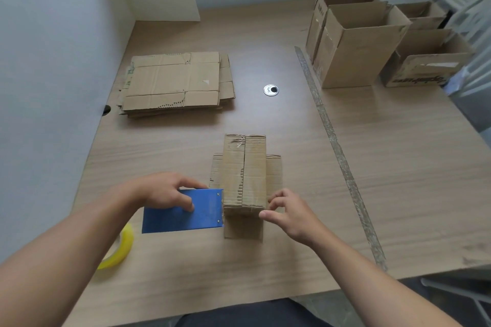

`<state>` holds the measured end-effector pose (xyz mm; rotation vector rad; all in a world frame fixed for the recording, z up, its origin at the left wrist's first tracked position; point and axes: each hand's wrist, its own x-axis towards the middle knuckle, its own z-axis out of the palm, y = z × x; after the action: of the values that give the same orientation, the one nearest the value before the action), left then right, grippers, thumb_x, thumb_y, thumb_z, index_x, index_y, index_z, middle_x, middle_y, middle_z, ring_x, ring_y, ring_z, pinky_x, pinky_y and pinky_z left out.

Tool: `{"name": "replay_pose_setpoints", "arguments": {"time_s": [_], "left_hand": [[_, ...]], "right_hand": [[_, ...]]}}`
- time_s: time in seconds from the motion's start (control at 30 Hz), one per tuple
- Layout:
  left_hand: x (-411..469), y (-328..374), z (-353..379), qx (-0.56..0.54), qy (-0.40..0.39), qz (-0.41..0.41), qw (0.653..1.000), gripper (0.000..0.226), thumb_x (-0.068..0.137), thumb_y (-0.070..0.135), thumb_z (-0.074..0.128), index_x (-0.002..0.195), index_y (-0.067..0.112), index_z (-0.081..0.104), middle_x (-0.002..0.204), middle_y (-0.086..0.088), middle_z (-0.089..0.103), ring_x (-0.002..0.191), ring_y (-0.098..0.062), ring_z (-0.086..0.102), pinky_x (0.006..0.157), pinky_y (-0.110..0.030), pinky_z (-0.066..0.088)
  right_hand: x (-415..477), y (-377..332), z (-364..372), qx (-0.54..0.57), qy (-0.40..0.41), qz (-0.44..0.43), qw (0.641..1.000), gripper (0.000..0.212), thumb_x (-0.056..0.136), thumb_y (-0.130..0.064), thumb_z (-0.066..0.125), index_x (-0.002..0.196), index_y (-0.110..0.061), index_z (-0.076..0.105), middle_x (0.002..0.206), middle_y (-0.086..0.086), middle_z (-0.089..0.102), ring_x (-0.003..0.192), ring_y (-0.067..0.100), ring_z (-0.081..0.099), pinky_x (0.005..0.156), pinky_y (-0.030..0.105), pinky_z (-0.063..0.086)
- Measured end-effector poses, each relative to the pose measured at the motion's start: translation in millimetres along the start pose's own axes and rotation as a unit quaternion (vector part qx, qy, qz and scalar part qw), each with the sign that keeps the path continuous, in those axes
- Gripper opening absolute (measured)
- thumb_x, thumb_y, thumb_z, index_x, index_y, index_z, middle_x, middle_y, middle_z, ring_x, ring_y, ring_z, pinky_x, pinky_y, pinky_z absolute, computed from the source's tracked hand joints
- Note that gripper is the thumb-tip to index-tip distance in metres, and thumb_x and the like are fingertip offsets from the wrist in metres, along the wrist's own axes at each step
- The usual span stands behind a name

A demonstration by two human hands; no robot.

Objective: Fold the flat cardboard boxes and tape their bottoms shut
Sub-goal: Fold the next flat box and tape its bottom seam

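Observation:
A small cardboard box (244, 172) stands upside down near the table's front, its two bottom flaps folded shut and meeting at a centre seam, other flaps sticking out below. My left hand (166, 190) grips a blue tape dispenser (183, 211), whose front end touches the box's near left corner. Its yellow tape roll (119, 247) shows behind my left forearm. My right hand (287, 214) is at the box's near right corner, fingers curled, fingertips at the cardboard edge. Whether it pinches tape I cannot tell.
A stack of flat cardboard boxes (175, 82) lies at the back left of the wooden table (398, 167). Several folded open boxes (356, 40) stand at the back right. A metal cable grommet (271, 90) sits mid-table. A strip of old tape (337, 151) runs along a seam.

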<state>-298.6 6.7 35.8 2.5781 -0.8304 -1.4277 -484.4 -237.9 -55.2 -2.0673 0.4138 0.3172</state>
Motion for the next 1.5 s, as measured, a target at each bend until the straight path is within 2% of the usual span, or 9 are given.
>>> {"name": "replay_pose_setpoints", "arguments": {"time_s": [0.27,0.47,0.6,0.77,0.87,0.97,1.13,1.27,1.5], "left_hand": [[5,-2,0,0.017,0.01,0.017,1.0,0.053,0.087,0.035,0.066,0.13,0.06,0.049,0.129,0.019,0.056,0.113,-0.01,0.052,0.096,-0.031,0.04],[8,-6,1,0.015,0.012,0.02,1.0,0.053,0.086,0.036,0.067,0.128,0.063,0.049,0.119,0.026,0.056,0.103,-0.003,0.053,0.076,-0.019,0.036],[9,-5,-2,0.024,0.014,0.021,0.999,0.053,0.087,0.036,0.066,0.131,0.06,0.05,0.113,0.027,0.055,0.098,-0.001,0.052,0.074,-0.017,0.035],[8,-5,-5,0.026,0.0,0.024,0.999,0.053,0.088,0.036,0.066,0.131,0.061,0.049,0.11,0.029,0.055,0.093,0.004,0.051,0.073,-0.016,0.034],[10,-2,-5,0.032,0.0,0.025,0.999,0.053,0.088,0.038,0.065,0.13,0.064,0.047,0.11,0.024,0.055,0.095,-0.001,0.052,0.076,-0.025,0.037],[9,-4,-2,0.02,0.003,0.029,0.999,0.054,0.089,0.037,0.064,0.131,0.064,0.045,0.114,0.024,0.055,0.096,0.0,0.052,0.081,-0.028,0.038],[8,-11,13,-0.025,0.041,0.053,0.997,0.056,0.088,0.031,0.067,0.134,0.058,0.047,0.129,0.022,0.055,0.113,-0.008,0.052,0.097,-0.029,0.039],[0,-29,19,-0.066,0.057,0.072,0.994,0.057,0.088,0.029,0.069,0.134,0.056,0.049,0.134,0.022,0.055,0.119,-0.008,0.052,0.102,-0.03,0.04],[-27,-52,20,-0.128,0.05,0.095,0.986,0.056,0.072,0.049,0.061,0.121,0.07,0.046,0.13,0.031,0.056,0.116,0.001,0.053,0.102,-0.026,0.041]], "right_hand": [[-1,4,20,-0.163,0.153,-0.099,0.97,0.019,0.089,-0.032,0.069,0.078,-0.018,0.062,0.105,-0.004,0.057,0.104,0.022,0.052,0.087,0.04,0.043],[10,14,-3,-0.244,0.034,-0.187,0.951,0.024,0.087,-0.038,0.072,0.084,-0.017,0.062,0.117,-0.001,0.055,0.113,0.023,0.048,0.094,0.043,0.044],[20,7,-16,-0.321,0.078,-0.235,0.914,0.022,0.08,-0.034,0.08,0.084,-0.015,0.069,0.113,0.005,0.062,0.106,0.032,0.059,0.082,0.047,0.051],[26,5,-17,-0.341,0.124,-0.32,0.876,0.075,0.069,-0.038,0.086,0.134,-0.023,0.051,0.143,0.013,0.041,0.124,0.036,0.05,0.089,0.046,0.05],[32,-2,-13,-0.406,0.067,-0.362,0.836,0.073,0.074,-0.023,0.078,0.143,-0.026,0.051,0.153,0.011,0.042,0.139,0.036,0.043,0.102,0.048,0.044],[34,-10,-5,-0.444,0.015,-0.335,0.831,0.069,0.088,-0.026,0.065,0.152,-0.024,0.039,0.16,0.003,0.033,0.148,0.029,0.029,0.116,0.051,0.031],[36,-33,17,-0.427,0.038,-0.257,0.866,0.077,0.089,-0.068,0.043,0.153,-0.027,0.035,0.145,0.009,0.044,0.139,0.026,0.023,0.116,0.059,0.024],[41,-36,23,-0.414,0.041,-0.22,0.882,0.07,0.091,-0.07,0.027,0.154,-0.038,0.028,0.164,0.003,0.019,0.153,0.031,0.009,0.119,0.057,0.014],[44,-34,23,-0.435,0.049,-0.23,0.869,0.066,0.093,-0.065,0.028,0.149,-0.033,0.04,0.158,0.002,0.035,0.145,0.035,0.033,0.109,0.062,0.036]]}}
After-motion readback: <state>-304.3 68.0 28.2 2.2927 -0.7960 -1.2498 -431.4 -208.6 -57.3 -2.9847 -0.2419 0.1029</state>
